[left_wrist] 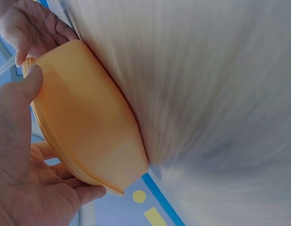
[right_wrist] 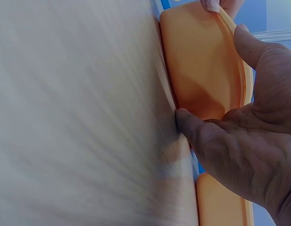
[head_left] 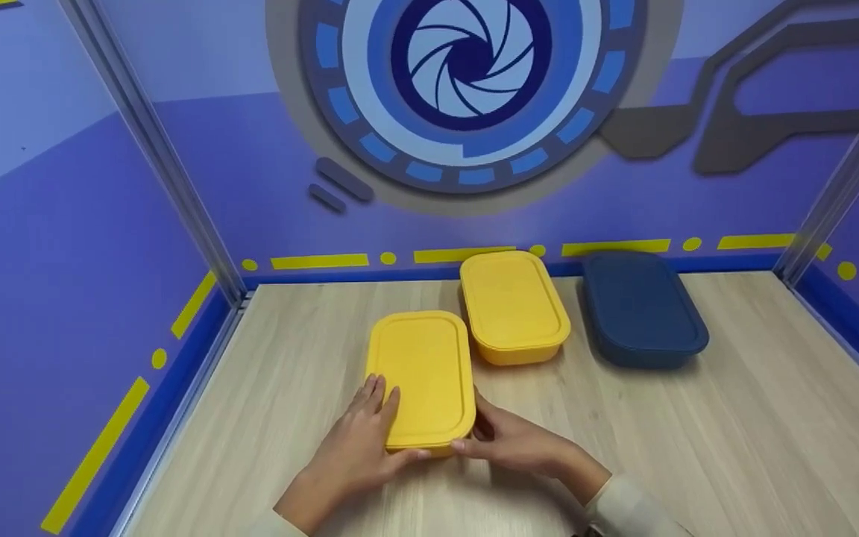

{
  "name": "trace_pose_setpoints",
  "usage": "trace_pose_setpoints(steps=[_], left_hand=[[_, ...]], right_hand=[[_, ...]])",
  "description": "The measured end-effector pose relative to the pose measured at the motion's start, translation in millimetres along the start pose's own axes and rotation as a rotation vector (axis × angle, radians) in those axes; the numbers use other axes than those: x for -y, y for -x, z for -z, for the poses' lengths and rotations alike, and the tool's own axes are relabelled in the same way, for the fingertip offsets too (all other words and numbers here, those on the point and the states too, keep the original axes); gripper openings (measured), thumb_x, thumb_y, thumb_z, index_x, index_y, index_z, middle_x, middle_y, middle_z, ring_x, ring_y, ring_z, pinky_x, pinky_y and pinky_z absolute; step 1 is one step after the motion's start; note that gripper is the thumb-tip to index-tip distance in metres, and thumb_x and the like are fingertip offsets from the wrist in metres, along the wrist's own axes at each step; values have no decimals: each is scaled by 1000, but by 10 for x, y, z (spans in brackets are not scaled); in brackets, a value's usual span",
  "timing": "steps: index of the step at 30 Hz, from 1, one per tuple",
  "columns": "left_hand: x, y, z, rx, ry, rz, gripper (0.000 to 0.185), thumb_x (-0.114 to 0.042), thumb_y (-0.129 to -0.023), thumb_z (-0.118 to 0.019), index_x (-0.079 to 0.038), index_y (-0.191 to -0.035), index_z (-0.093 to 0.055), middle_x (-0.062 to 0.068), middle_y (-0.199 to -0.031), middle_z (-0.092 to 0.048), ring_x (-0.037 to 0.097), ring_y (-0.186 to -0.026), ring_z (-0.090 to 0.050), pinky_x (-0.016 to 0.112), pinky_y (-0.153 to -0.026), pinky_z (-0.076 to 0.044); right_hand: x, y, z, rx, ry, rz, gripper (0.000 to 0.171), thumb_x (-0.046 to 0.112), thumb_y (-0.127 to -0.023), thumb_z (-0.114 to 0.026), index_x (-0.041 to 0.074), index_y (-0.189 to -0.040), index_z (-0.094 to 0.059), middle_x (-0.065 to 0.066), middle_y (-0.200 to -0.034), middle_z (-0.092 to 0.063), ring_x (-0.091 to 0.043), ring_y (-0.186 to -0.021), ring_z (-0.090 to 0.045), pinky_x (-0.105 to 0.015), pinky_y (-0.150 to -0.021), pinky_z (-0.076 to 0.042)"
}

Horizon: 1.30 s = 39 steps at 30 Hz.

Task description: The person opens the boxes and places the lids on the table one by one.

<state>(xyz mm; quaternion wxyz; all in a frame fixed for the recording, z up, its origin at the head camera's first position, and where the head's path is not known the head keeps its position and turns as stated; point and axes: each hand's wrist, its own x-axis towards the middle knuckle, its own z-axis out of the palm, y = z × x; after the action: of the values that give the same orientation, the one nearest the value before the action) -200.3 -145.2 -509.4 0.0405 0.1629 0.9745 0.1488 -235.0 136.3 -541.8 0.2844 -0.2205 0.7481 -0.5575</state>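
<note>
Hands first, taken from the left. I see the left hand (head_left: 359,447) laid on the near left corner of the nearest yellow container (head_left: 422,379), fingers straight and flat along the lid, thumb hooked round the near edge. The left wrist view confirms it: thumb on the rim, fingers under the far side, so the hand clasps the box rather than merely rests on it. The box itself stands on the wooden table (head_left: 698,447), left of centre and closest to me, its long side running away from me. It is a rounded rectangle with a smooth matte finish and a raised border round the lid; it looks like soft plastic or silicone, though I cannot tell which.

Moving right, the right hand (head_left: 515,441) holds the near right corner of the same box, thumb on the lid edge and fingers curled against the side wall down at table level, as the right wrist view shows.

Behind and to the right, a second yellow container (head_left: 513,306) of the same shape stands just beside the first. Further right, apart from it, sits a dark blue container (head_left: 642,308), same form, lid on.
</note>
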Motion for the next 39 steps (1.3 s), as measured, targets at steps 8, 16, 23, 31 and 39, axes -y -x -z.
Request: trace_pose_setpoints(steps=[8, 16, 23, 31, 39], left_hand=[[-11, -9, 2, 3, -3, -19, 112, -85, -89, -57, -3, -164, -39, 28, -174, -28, 45, -165, -23, 61, -129, -33], [-19, -3, 7, 13, -11, -29, 109, -82, -92, -59, -1, -164, -39, 29, -174, -26, 45, -165, -22, 61, -130, -32], [6, -7, 16, 6, 0, -29, 111, -84, -90, -58, -3, -164, -39, 27, -174, -27, 44, -166, -23, 61, -130, -32], [5, -12, 12, -2, -7, -36, 110, -84, -90, -57, -3, -164, -40, 27, -174, -28, 45, -165, -23, 61, -130, -33], [8, 13, 4, -25, -23, -58, 110, -83, -91, -57, 0, -162, -42, 31, -171, -32, 46, -164, -27, 62, -127, -36]], right_hand=[[17, 3, 14, 10, -2, 20, 102, 46, -102, -72, 34, -172, 1, 5, -182, -7, -17, -168, -15, -53, -136, -16], [-2, 6, 12, 1, -13, 2, 103, 47, -101, -72, 32, -172, 1, 1, -183, -5, -20, -168, -15, -54, -136, -16], [14, -3, 18, 8, -11, 16, 102, 45, -102, -72, 33, -172, 1, 2, -182, -4, -19, -168, -15, -53, -136, -16], [16, -2, 22, 6, -6, 10, 102, 46, -102, -72, 34, -172, 0, 2, -182, -6, -19, -168, -16, -54, -136, -17], [14, -2, 8, 4, -19, -12, 103, 48, -101, -72, 33, -172, 0, 1, -183, -5, -20, -169, -14, -53, -137, -16]])
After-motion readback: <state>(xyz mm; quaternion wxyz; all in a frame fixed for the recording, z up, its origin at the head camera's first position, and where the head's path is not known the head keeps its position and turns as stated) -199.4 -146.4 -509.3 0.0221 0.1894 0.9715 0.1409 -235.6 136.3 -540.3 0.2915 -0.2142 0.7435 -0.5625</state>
